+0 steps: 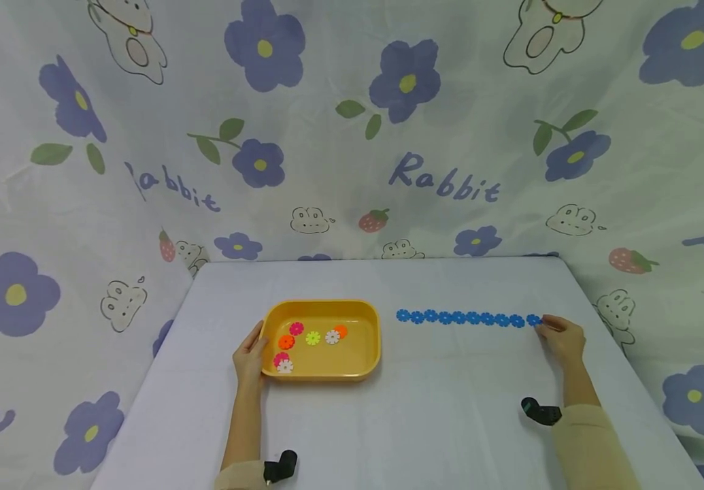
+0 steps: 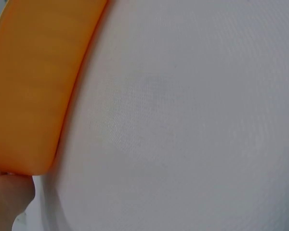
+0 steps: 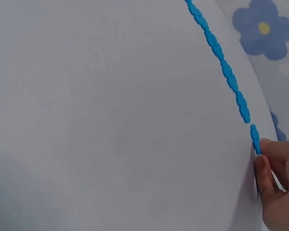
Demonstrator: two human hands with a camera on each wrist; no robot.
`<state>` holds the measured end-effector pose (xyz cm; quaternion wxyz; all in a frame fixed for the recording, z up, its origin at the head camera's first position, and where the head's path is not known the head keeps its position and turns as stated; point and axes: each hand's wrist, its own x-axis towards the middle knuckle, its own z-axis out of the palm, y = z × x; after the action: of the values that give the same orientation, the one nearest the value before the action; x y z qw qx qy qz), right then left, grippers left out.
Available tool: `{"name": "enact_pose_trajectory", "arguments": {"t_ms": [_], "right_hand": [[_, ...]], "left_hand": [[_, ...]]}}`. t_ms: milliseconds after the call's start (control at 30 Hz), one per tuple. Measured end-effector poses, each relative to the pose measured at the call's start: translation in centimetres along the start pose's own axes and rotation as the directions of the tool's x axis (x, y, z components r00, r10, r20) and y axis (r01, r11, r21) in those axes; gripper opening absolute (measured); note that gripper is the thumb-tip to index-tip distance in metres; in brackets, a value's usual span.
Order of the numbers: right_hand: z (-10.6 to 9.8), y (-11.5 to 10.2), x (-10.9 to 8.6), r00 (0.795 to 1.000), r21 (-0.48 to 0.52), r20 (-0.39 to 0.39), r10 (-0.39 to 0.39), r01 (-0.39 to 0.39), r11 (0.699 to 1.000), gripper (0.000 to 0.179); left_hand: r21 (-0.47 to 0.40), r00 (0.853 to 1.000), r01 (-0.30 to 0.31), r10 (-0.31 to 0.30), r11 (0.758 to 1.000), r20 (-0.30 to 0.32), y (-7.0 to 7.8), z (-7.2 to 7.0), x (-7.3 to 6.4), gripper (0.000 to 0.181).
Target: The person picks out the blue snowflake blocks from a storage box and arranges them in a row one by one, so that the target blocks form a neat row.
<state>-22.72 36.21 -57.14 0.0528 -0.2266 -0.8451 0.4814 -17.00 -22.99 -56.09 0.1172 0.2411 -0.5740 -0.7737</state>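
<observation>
My left hand (image 1: 250, 355) grips the left side of a yellow plastic tray (image 1: 353, 354), thumb over the rim. In the left wrist view the tray's outer wall (image 2: 33, 86) rises beside the fingers. Inside the tray lie several flower-shaped pieces: pink (image 1: 296, 329), orange (image 1: 287, 342), yellow-green (image 1: 312, 337) and white (image 1: 332, 337). To the right, a row of linked blue flower-shaped pieces (image 1: 459, 318) stretches across the table. Thumb and fingers of my right hand (image 1: 564, 338) pinch one blue flower-shaped piece (image 1: 533, 320) at the row's right end. A narrow gap parts it from the row (image 3: 226, 70).
A white cloth covers the table (image 1: 437, 408). Behind and at both sides hangs a curtain (image 1: 327, 150) printed with flowers and rabbits. Black devices sit at the left wrist (image 1: 281, 467) and the right wrist (image 1: 540, 412).
</observation>
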Motion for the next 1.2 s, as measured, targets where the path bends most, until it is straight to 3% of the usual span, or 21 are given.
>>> {"name": "enact_pose_trajectory", "arguments": {"t_ms": [133,367,700,933,1200], "right_hand": [[0.2,0.2,0.0,1.000,-0.015,0.017,-0.010,0.010,1.000,0.042],[0.6,0.1,0.1,0.998,-0.016,-0.061,-0.007,0.006,1.000,0.036],[0.9,0.6,-0.2,0.989,0.090,-0.128,0.080,-0.069,0.994,0.038],[0.6,1.1,-1.3,0.992,0.118,-0.111,0.060,-0.047,0.992,0.043],[0.4,1.4,-3.4,0.996,0.051,-0.086,-0.008,0.013,0.999,0.045]], "left_hand": [[0.012,1.000,0.005,-0.005,1.000,0.002,0.0,0.0,0.0,0.046],[-0.004,1.000,-0.004,0.004,1.000,0.001,0.0,-0.1,0.0,0.046],[0.020,1.000,-0.010,0.010,1.000,-0.019,0.0,-0.1,0.0,0.046],[0.017,1.000,-0.004,0.004,1.000,-0.002,0.1,-0.1,-0.2,0.046],[0.021,0.999,-0.031,0.032,0.999,-0.009,0.3,0.0,-0.1,0.045]]}}
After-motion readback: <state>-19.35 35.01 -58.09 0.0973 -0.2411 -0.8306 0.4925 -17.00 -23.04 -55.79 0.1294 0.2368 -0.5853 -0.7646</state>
